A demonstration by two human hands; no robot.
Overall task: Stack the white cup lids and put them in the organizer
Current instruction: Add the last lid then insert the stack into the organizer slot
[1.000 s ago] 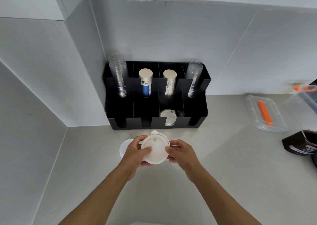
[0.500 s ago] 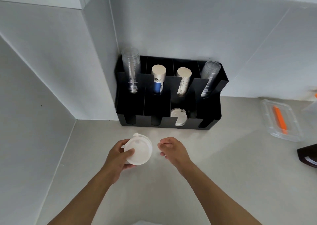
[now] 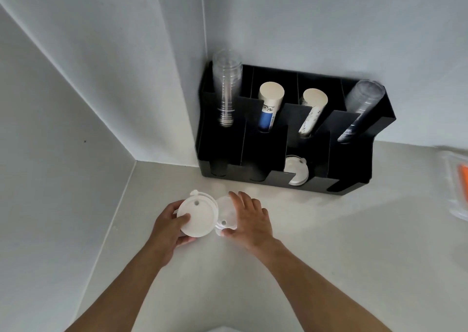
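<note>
My left hand (image 3: pixel 169 226) grips a small stack of white cup lids (image 3: pixel 197 216), thumb on top, just above the counter. A single white lid (image 3: pixel 225 213) lies flat on the counter right beside the stack. My right hand (image 3: pixel 249 220) rests over that lid with fingers spread, thumb at its near edge. Behind them against the wall stands the black organizer (image 3: pixel 354 179). More white lids (image 3: pixel 296 172) lean in its front row, third slot from the left.
The organizer's back row holds two stacks of clear cups (image 3: pixel 226 91) and two stacks of paper cups (image 3: pixel 269 106). A wall corner closes the left side. A clear container with an orange item (image 3: pixel 459 187) sits on the counter at the far right.
My right hand has moved left and down onto the single lid on the counter. My left hand keeps the stack. The view has shifted left, putting the organizer further right.
</note>
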